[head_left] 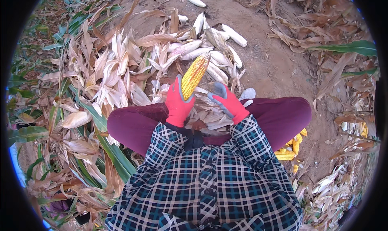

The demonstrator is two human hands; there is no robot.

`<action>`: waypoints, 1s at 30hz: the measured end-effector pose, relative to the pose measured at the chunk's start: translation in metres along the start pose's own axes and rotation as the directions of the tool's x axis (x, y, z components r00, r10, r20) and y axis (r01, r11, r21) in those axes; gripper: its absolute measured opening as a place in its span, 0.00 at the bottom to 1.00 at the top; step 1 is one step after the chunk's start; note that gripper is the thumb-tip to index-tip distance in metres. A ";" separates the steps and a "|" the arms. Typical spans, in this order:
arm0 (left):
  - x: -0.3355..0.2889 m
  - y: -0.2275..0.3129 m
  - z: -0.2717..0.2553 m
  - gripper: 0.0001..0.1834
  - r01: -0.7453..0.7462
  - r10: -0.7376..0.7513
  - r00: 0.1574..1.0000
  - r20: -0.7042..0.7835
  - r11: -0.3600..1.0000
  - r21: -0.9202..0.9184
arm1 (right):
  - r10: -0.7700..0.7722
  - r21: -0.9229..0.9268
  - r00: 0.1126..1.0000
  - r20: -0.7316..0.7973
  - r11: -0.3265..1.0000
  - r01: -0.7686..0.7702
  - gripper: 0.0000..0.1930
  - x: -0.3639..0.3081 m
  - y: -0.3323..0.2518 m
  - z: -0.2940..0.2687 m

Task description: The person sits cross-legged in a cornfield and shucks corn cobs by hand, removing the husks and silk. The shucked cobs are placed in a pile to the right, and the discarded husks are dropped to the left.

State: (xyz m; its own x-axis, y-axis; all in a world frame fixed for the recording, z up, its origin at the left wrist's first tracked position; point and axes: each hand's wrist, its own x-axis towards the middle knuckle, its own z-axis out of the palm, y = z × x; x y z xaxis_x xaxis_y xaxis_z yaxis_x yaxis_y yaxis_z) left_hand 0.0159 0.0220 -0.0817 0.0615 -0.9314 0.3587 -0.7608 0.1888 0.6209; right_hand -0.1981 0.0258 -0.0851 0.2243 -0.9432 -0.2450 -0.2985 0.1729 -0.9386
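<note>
A husked ear of corn [195,76], yellow with a reddish streak, stands tilted up in front of me. My left hand [179,101], in a red glove with grey palm, is closed around its lower end. Just right of the ear, my right hand [228,101] wears a matching glove. It is apart from the corn, with fingers and thumb parted and nothing visible between them. Beyond my hands lies a heap of unhusked ears [218,57] in pale husks. Loose husks [214,117] lie below my hands, between my legs.
Dry husks [117,69] and stalks pile up at my left, with green leaves [115,152] among them. Husked yellow ears [286,155] lie beside my right knee. A single pale ear [196,1] rests farther out on the brown soil [266,65]. Dry leaves [311,17] line the far right.
</note>
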 end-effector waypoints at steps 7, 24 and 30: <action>-0.010 0.026 -0.003 0.44 -0.289 0.272 0.950 0.152 0.952 0.099 | 0.017 0.790 0.998 -0.059 0.612 0.037 0.28 -0.006 -0.022 -0.009; 0.001 0.085 -0.017 0.39 -0.276 0.361 0.912 0.194 0.891 -0.360 | -0.158 0.851 0.979 -0.127 0.489 0.190 0.23 -0.024 -0.049 0.008; 0.001 0.104 -0.028 0.27 -0.058 0.350 0.896 0.271 0.700 -0.712 | -0.194 0.850 0.861 -0.470 0.165 0.500 0.27 -0.074 -0.076 -0.095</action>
State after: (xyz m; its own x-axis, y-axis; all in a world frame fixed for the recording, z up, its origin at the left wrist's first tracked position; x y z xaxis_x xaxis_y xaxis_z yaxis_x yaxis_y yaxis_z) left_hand -0.0453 0.0492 0.0024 -0.3867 -0.8533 0.3499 -0.0757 0.4075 0.9101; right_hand -0.2803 0.0558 0.0280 -0.1846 -0.9791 0.0850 0.8515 -0.2025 -0.4837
